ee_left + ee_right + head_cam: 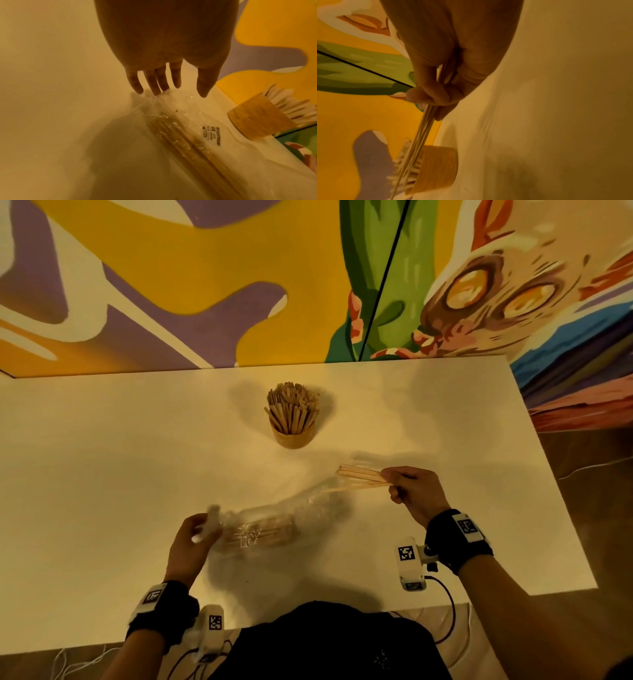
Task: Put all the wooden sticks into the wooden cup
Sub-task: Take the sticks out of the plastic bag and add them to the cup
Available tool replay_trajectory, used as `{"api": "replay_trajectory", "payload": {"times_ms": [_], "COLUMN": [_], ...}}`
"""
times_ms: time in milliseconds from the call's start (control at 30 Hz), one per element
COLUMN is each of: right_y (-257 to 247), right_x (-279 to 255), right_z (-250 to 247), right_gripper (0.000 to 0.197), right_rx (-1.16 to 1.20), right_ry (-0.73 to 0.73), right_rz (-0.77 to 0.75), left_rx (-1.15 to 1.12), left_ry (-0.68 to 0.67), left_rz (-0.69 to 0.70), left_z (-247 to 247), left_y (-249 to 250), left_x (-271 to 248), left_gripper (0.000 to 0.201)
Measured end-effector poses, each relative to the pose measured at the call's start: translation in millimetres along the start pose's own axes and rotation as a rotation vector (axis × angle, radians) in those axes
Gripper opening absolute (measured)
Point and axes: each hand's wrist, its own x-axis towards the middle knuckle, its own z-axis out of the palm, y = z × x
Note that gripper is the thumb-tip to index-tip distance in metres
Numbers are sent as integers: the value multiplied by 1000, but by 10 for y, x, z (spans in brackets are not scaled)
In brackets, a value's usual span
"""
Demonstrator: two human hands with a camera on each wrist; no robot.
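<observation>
A wooden cup [293,437] packed with flat wooden sticks [293,405] stands at the table's middle back; it also shows in the left wrist view as the cup [257,119] and in the right wrist view as the cup [436,169]. My right hand [394,484] grips a bunch of thin wooden sticks [363,478] that point left, low over the table. Its fingers [433,97] curl round the bunch [423,128]. My left hand [197,537] pinches the crumpled end of a clear plastic bag [274,522]. More sticks [188,146] lie inside the bag [171,108].
The white table [102,474] ends at a painted wall [205,285] behind the cup. Its right edge [548,474] drops to a wooden floor. Cables [448,604] hang off the front edge by my body.
</observation>
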Motion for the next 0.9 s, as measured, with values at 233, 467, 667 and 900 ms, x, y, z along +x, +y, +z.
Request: {"api": "replay_trajectory", "payload": {"times_ms": [233, 467, 667, 900], "right_y": [183, 257, 210, -117], "right_x": [-127, -203, -183, 189], "right_z": [554, 1017, 1171, 1303], "right_gripper": [5, 10, 16, 16], "right_rx": [6, -40, -106, -204], "right_ry": [-134, -272, -319, -306], "right_rz": [77, 110, 81, -36], "left_rx": [-288, -510, -470, -564], "left_ry": [-80, -222, -85, -175], "left_rz": [154, 25, 101, 67], "left_z": [261, 768, 905, 960], "left_y": [889, 1409, 1485, 1619], "left_x": [-324, -357, -219, -61], "left_gripper": [15, 26, 28, 23]}}
